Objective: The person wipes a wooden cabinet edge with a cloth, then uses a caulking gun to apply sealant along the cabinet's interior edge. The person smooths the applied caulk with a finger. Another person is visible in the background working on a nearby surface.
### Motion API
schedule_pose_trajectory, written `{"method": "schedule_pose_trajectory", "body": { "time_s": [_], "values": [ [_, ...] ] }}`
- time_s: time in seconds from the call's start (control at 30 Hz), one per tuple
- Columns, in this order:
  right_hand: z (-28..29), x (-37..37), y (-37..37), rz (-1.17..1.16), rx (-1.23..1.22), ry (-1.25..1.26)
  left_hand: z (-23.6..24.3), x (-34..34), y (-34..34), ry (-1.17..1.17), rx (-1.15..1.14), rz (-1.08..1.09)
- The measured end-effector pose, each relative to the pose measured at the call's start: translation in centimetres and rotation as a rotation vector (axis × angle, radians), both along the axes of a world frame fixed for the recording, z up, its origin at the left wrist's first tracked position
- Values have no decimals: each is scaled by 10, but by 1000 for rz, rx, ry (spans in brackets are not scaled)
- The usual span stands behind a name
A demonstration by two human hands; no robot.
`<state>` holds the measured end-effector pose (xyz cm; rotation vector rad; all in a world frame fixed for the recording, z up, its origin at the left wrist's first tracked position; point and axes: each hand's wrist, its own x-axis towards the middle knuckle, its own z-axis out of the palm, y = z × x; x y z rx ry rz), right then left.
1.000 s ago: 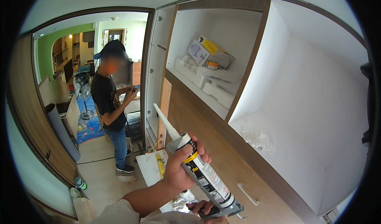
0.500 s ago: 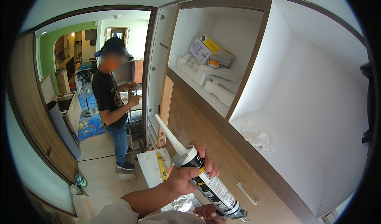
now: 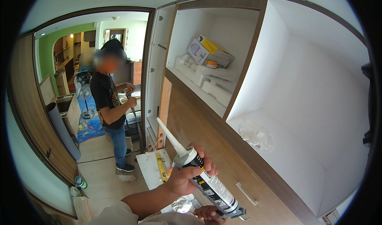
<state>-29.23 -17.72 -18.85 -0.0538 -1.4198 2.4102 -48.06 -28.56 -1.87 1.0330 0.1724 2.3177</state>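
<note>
Head view: since the earlier frames your caulk gun (image 3: 203, 175) has sunk lower and leaned further over, its white nozzle (image 3: 167, 135) now aimed toward 11 o'clock instead of standing steeper. Your left hand (image 3: 191, 173) is wrapped tight round the front of the tube, fingers closed over it. Your right hand (image 3: 209, 214) sits at 6 o'clock under the rear end, at the trigger; you cannot tell its grip, since the frame edge cuts it off. The gun lies in front of the brown cabinet panel (image 3: 207, 141), below the white shelf (image 3: 278, 153). At 9 o'clock a person (image 3: 111, 105) stands in the doorway, in much the same spot as before.
</note>
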Motion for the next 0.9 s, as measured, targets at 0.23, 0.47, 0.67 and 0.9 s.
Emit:
{"method": "schedule_pose_trajectory", "body": {
  "time_s": [0.23,0.47,0.67,0.9],
  "values": [
    [-15,2,6,12,-96,6,-4,4,2,-15,-37,46],
    [-32,-11,21,231,-178,87,-10,9,10,-62,-147,161],
    [33,-11,58,241,423,-561,-14,-7,19,76,-381,716],
    [203,-47,37,-385,782,436,-35,10,27,189,-601,807]
  ]
}}
